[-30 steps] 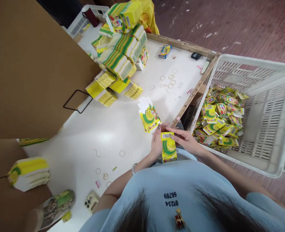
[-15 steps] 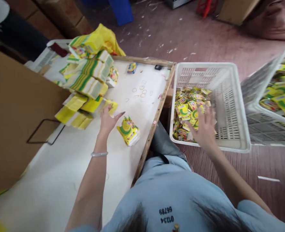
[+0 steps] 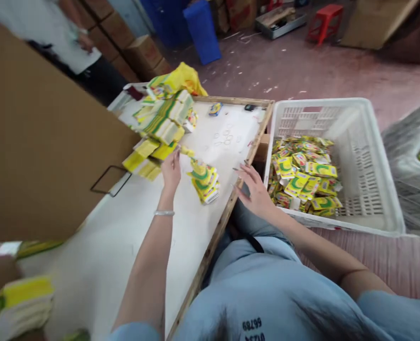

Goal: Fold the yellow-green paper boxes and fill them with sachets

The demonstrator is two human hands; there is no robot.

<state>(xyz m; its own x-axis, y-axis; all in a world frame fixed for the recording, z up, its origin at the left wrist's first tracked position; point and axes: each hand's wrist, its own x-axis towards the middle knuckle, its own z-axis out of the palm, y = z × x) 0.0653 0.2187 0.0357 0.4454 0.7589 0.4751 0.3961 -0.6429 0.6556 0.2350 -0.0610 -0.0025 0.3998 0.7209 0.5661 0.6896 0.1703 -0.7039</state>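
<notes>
My left hand (image 3: 171, 169), with a pale bangle at the wrist, is at the near edge of the stacked yellow-and-green flat cartons (image 3: 165, 121). Its thumb and fingers are pinched together; what lies between them is too small to make out. A small yellow piece (image 3: 187, 151) lies just beside the fingertips. To the right, a fanned pile of yellow printed packets (image 3: 205, 181) rests on the white tabletop (image 3: 196, 237). Over the wooden table edge, my right hand (image 3: 255, 192) hangs with bent fingers apart and nothing in it.
A white plastic crate (image 3: 369, 156) holding many yellow packets stands right of the table, with another crate (image 3: 409, 156) beyond. Rubber bands (image 3: 226, 137) and a small blue-yellow box (image 3: 215, 109) lie on the tabletop. A big cardboard box (image 3: 46, 142) stands left. A person (image 3: 71, 42) stands behind it.
My right hand has moved left from above the crate to the table edge. My left hand's spread thumb and fingers have come together. The view has shifted, bringing more of the person into sight.
</notes>
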